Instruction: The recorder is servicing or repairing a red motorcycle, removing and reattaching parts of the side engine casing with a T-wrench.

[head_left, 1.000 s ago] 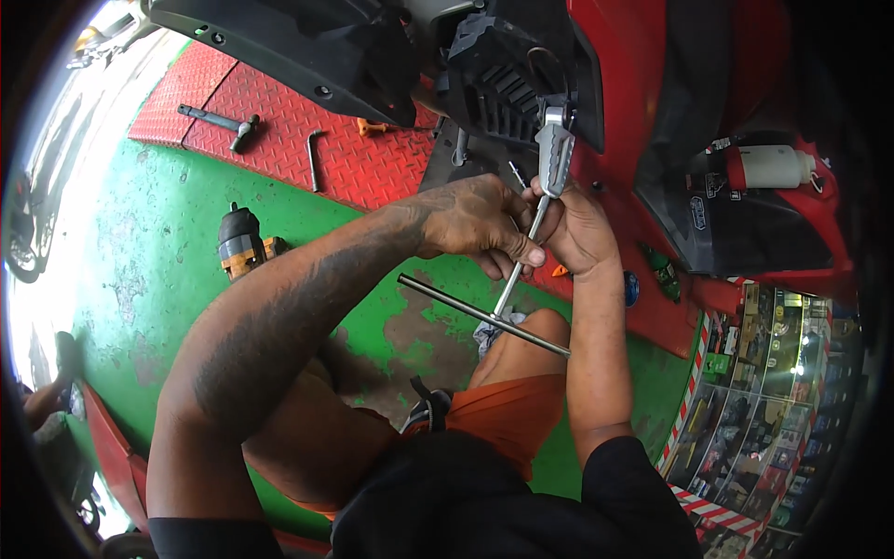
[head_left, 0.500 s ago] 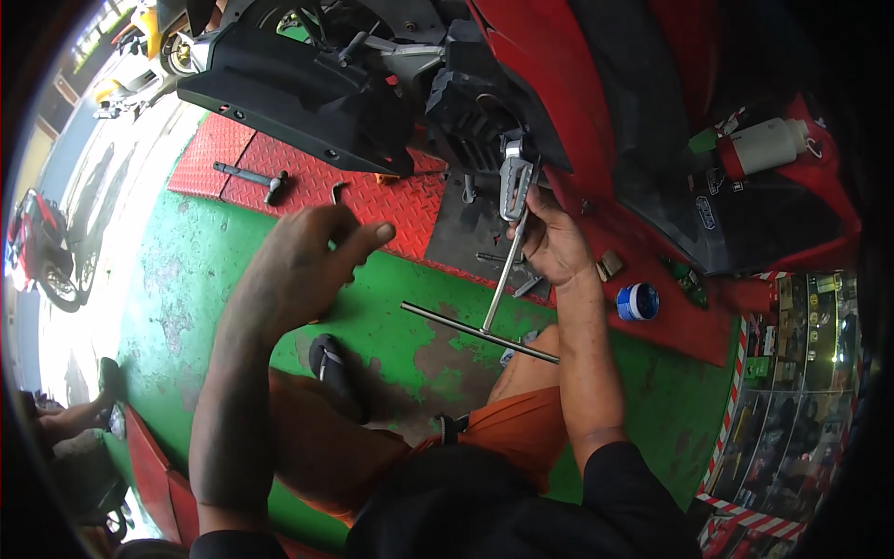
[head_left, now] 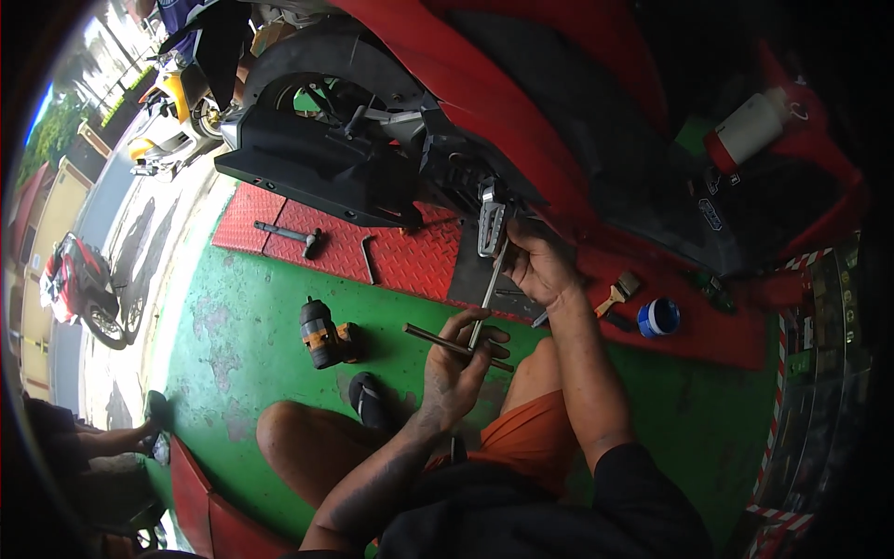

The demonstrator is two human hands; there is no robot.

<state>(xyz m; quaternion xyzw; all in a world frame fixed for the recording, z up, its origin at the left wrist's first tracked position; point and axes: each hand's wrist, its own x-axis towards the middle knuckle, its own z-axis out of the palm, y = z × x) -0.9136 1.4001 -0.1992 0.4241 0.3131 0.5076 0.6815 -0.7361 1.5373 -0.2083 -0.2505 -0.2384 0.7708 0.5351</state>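
My left hand (head_left: 458, 368) is closed around the crossbar of a metal T-handle wrench (head_left: 489, 291), where the bar meets the shaft. Farther up, the fingers of my right hand (head_left: 542, 268) pinch the shaft close to a silver footpeg (head_left: 491, 229). The wrench slants up toward the underside of a red and black scooter (head_left: 559, 121); my right hand and the footpeg hide its far tip. Left of the footpeg, a long black cover (head_left: 317, 172) juts out from the scooter.
A cordless drill (head_left: 321, 337) stands on the green floor. On the red ramp (head_left: 419, 259) lie a hammer-shaped tool (head_left: 293, 237), a hex key (head_left: 369, 259), a brush (head_left: 616, 293) and a blue tub (head_left: 658, 318). A white bottle (head_left: 751, 132) rests on the scooter.
My left hand has come down and right from the air and taken hold of the crossbar. My right hand still holds the shaft. The view has shifted, bringing the drill into sight.
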